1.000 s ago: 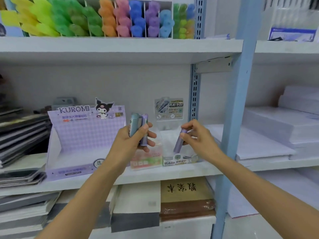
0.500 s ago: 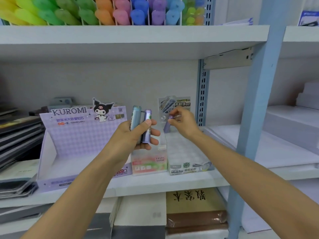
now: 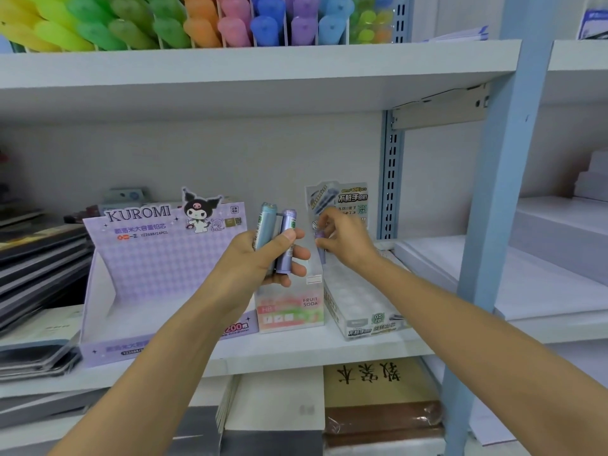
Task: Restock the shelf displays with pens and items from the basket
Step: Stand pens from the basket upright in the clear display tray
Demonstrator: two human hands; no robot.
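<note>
Two slim tubes stand upright in the left hand (image 3: 260, 264): a blue-green tube (image 3: 267, 225) and, touching it on the right, a purple tube (image 3: 286, 241). The thumb presses across the front of both and the fingers curl round behind them, so their tops stick out above the fist. Just to the right, a little apart, the right hand (image 3: 347, 240) pinches a third tube (image 3: 320, 250), also purple, between thumb and fingertips. Most of it is hidden by the fingers; its lower end points down over the far end of the grey display box (image 3: 357, 299), in front of that box's printed header card (image 3: 343, 199). Whether the tube touches the box I cannot tell.

Rows of pale round caps fill the grey display box, which sits on the middle shelf (image 3: 296, 355). Beside it on the left, below the left hand, stands a pink-and-green Fruit Soda box (image 3: 289, 312), and left of that a lilac Kuromi display box (image 3: 154, 258) with its tray open toward the viewer. Dark stacked notebooks (image 3: 39, 258) lie at the far left, and white paper reams (image 3: 543, 274) lie to the right, past the blue upright post (image 3: 493, 225). Coloured highlighters (image 3: 230, 24) line the shelf above. A brown book (image 3: 371, 378) with printed characters lies on the shelf below.
</note>
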